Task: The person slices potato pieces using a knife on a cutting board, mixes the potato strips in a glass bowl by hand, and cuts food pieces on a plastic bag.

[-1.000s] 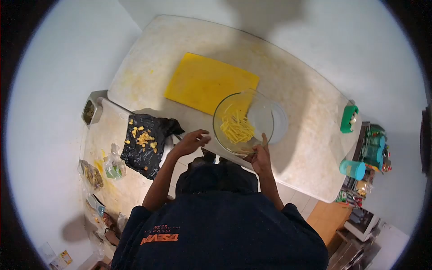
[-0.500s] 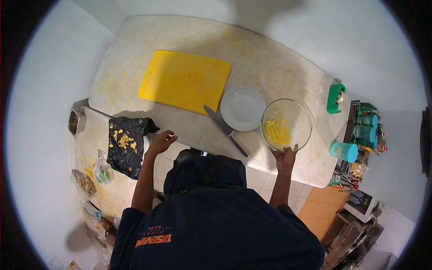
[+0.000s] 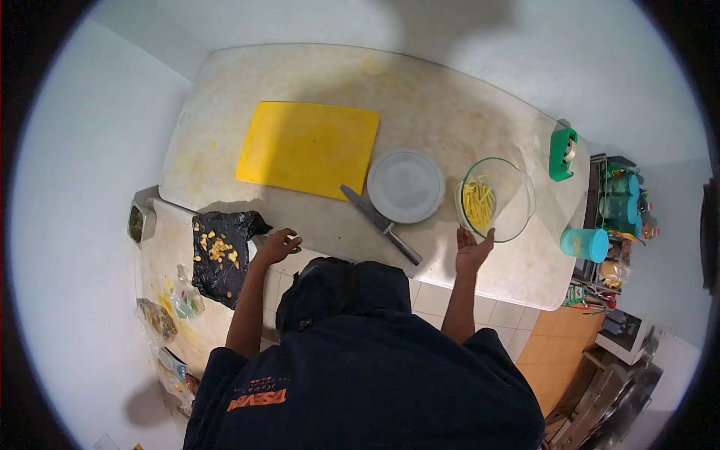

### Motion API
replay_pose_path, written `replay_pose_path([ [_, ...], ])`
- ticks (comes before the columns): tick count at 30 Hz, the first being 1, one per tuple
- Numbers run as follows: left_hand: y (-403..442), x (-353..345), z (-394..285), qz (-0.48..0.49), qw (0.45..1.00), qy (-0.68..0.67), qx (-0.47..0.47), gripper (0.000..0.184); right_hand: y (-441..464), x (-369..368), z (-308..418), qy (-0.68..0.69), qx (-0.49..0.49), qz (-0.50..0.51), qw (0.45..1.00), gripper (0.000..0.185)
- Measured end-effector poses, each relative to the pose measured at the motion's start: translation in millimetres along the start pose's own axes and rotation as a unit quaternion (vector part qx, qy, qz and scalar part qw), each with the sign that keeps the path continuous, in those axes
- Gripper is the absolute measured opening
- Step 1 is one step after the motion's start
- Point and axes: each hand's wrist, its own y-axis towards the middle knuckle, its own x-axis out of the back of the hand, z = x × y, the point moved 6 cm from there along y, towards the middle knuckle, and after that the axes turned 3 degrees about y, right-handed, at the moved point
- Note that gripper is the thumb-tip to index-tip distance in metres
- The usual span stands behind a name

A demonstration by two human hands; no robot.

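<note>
My right hand [image 3: 474,251] grips the near side of a clear glass bowl [image 3: 516,214], thumb up along its wall. The bowl looks tilted, with yellow cut strips [image 3: 478,202] gathered on its left side. My left hand [image 3: 280,246] hangs near the table's front edge with nothing in it, fingers loosely bent and apart. Close to it lies a black plastic bag [image 3: 217,279] with yellowish peelings [image 3: 219,250] on top. A white plate [image 3: 406,186] sits left of the bowl. Beside the plate, a knife [image 3: 381,223] lies flat, its blade tip near a yellow cutting board [image 3: 309,150].
A green holder [image 3: 561,156] and a turquoise cup [image 3: 585,244] stand at the table's right end, by a rack of containers [image 3: 621,196]. On the left are a metal container [image 3: 139,223], a clear plastic bag [image 3: 185,300] and another filled bag [image 3: 157,320].
The glass bowl has shifted right and tipped, its strips sliding together on the left side. My right hand moved with it. My left hand shows little change; the whole view has shifted slightly.
</note>
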Motion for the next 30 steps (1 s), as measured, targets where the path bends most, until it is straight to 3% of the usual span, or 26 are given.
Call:
replay_pose_path([
  [1,0,-1,-6,0.008,1.0,0.007,-0.004,0.051,-24,-11,-7,-0.012,0.026,-0.038,0.999,0.059],
  [3,1,-4,-12,0.024,1.0,0.015,-0.007,0.051,-28,1,-42,-0.107,0.031,0.009,0.994,0.058],
  [5,4,-8,-12,0.038,0.999,0.013,-0.002,0.05,-31,7,-79,-0.282,0.058,0.078,0.954,0.037],
  [7,6,-9,-10,0.035,0.999,0.028,-0.014,0.05,-48,-8,-104,-0.562,0.257,0.2,0.76,0.02],
  [9,1,-5,-6,0.024,0.999,0.029,-0.018,0.05,-70,-28,-124,-0.65,0.299,0.288,0.637,0.025],
  [12,-12,1,3,-0.019,1.0,-0.007,-0.004,0.049,-78,-40,-139,-0.761,0.267,0.304,0.507,0.034],
  [16,-27,0,21,-0.031,0.999,0.03,-0.007,0.047,-71,-49,-149,-0.782,0.296,0.336,0.434,0.044],
  [19,-45,-8,36,-0.025,1.0,-0.008,0.008,0.047,-62,-51,-157,-0.801,0.255,0.373,0.393,0.05],
  [22,-59,-20,54,-0.03,0.998,-0.035,0.052,0.052,-65,-52,-162,-0.797,0.273,0.379,0.383,0.05],
  [25,-77,-27,65,-0.025,0.994,-0.056,0.086,0.052,-73,-52,-163,-0.765,0.253,0.389,0.446,0.04],
  [30,-87,-22,87,-0.07,0.991,-0.067,0.089,0.045,-86,-66,-179,-0.72,0.202,0.447,0.491,0.027],
])
